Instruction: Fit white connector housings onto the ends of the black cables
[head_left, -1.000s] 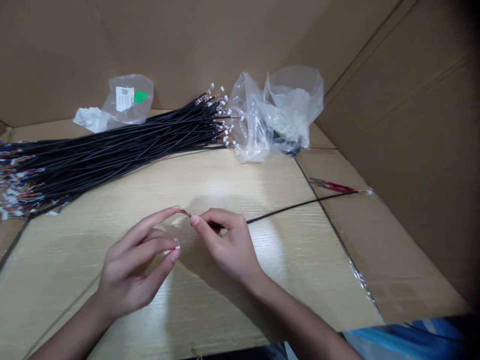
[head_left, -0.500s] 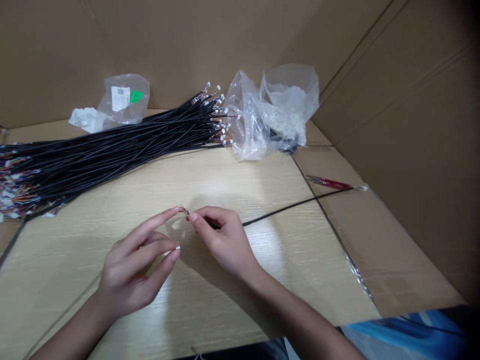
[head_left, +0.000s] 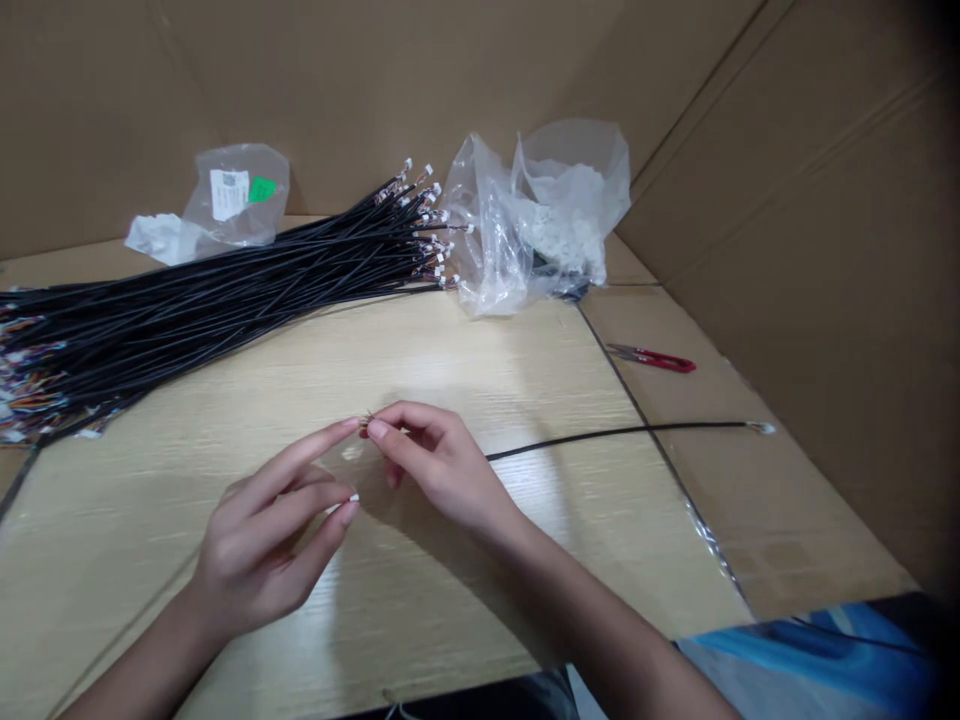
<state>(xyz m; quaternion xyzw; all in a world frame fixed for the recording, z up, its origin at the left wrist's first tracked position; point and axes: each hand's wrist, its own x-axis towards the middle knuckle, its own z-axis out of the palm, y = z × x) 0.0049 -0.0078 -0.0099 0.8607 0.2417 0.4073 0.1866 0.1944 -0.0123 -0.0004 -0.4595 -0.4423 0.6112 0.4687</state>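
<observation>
Between the thumb and middle finger of my left hand (head_left: 274,530) is a tiny white connector housing (head_left: 355,498). The index finger of that hand stretches out to the thin coloured wires (head_left: 367,421) at a cable's end. My right hand (head_left: 439,460) pinches these wires near their tips, its thumb and index finger closed. From behind the right hand the black cable (head_left: 577,439) runs off to the right, ending in a white connector (head_left: 763,428) on the cardboard. The part of the cable inside my right hand is hidden.
A large bundle of black cables (head_left: 247,270) lies at the back left. Behind it rests a labelled plastic bag (head_left: 247,205). Clear bags with white pieces (head_left: 566,225) stand at the back. Red-handled thread snips (head_left: 656,358) lie on the right. Cardboard walls (head_left: 817,250) enclose the table.
The cable's far end has swung toward me and right, away from the snips. My right fingers have shifted slightly left, closer to the wire tips. The left hand has hardly moved.
</observation>
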